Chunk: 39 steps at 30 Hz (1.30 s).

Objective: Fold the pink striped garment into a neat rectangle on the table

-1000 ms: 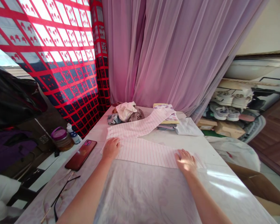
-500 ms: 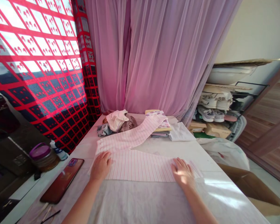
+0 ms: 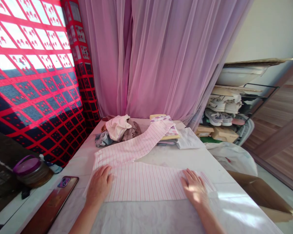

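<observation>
Pink-striped trousers lie under left hand and right hand.

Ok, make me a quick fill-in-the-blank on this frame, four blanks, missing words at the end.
The left hand and right hand rest on pants patterned with pink ____.
The phone lies nearer the ____ hand.
The jar has a ____ lid.
Shoes sit to the ____ of the table.

Missing words: stripes; left; purple; right.

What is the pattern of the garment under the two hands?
Pink stripes on a whitish ground; the garment shows best in head view.
</observation>
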Motion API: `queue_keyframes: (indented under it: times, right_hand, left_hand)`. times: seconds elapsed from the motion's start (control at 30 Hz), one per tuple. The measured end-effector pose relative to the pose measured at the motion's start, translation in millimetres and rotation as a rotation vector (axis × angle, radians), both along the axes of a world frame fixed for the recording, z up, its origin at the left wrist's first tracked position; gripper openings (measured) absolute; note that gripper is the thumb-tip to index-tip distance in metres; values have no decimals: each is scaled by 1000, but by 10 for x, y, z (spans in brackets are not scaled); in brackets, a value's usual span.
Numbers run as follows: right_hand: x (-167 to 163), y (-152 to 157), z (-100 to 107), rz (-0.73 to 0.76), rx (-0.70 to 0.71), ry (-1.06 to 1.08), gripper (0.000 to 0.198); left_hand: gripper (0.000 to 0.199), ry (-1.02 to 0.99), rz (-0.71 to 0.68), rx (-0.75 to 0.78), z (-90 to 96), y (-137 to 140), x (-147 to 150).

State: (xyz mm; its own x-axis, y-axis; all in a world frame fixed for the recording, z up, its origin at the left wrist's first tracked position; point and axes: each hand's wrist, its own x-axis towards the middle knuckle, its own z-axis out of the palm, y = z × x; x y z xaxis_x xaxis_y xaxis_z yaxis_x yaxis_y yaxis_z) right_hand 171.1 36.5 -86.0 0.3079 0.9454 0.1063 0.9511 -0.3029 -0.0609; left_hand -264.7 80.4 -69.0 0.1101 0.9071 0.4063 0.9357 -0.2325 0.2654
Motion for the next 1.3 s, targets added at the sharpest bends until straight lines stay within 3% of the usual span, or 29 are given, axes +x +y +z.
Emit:
queue_keyframes:
  times: [0.3,0.93,1.3]
  right_hand:
    - [2,-14,-10,7,110,13,45]
    - [-37,-9,-1,-7,111,56,43]
    - [-67,-25,23,64,193,133,42]
  left_hand:
    - [35,46,-1,0,-45,12,14]
    - [39,177,22,-2,-45,-15,22]
    - [41,212,-22,21,5,34,-15]
